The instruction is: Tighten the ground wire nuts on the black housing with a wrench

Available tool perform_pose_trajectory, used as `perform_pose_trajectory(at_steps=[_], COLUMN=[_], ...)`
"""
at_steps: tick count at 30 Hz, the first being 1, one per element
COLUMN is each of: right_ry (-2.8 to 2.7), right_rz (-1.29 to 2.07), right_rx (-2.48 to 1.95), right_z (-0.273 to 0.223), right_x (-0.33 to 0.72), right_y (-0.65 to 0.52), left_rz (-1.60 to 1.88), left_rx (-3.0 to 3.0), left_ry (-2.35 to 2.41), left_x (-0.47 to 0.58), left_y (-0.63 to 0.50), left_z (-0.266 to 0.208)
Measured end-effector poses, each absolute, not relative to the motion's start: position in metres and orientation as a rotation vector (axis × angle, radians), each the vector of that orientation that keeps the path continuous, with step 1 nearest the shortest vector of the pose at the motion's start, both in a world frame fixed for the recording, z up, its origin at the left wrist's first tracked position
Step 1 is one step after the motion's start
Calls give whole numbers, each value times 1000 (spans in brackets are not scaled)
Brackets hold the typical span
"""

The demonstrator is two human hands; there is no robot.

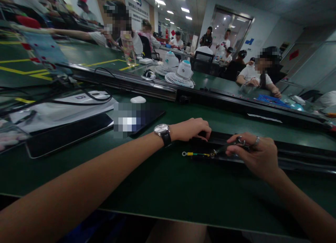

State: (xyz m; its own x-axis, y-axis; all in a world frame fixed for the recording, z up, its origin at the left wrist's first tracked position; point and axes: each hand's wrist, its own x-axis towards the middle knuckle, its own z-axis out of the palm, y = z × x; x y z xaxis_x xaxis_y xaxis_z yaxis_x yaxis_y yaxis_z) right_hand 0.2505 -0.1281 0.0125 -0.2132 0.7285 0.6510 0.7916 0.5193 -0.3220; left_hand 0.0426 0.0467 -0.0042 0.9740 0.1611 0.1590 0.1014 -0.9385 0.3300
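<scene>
My left hand (pixel 194 129), with a watch on its wrist, is closed on the near-left end of a long black metal channel (pixel 296 152). My right hand (pixel 258 152), a ring on one finger, grips a dark hand tool (pixel 222 150) with a shiny metal part showing between the fingers; it looks like a small wrench, but its exact kind is unclear. The tool's tip meets one end of a short yellow-green wire (pixel 201 154). That wire's other end carries a metal ring terminal (pixel 184 154), lying past the channel's edge over the green table (pixel 162 187).
Left of my hands lie a black tablet (pixel 70 134), papers (pixel 97 96), cables and a white earbud case (pixel 138 100). A long black rail (pixel 236 99) crosses behind, with two white fans (pixel 181 75) and a plastic cup (pixel 128 50) beyond. Several people sit at tables.
</scene>
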Motion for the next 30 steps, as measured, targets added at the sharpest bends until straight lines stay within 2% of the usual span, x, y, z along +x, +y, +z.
perform_pose_trajectory(at_steps=[8,17,25,30], right_ry=[-2150,-1910,-1611,-1661], right_rz=[15,-22,256,267], right_rx=[-1012,-1257,-1362,-1365], right_z=[17,15,18,16], right_x=[263,255,252,254], right_y=[-128,-132,-130,-130], left_rz=[259,271,263,260], left_rx=[2798,2792,2784,2785], left_ry=[205,188,195,197], left_x=[43,42,42,42], left_y=[47,47,47,47], left_z=[-5,-5,-5,-5])
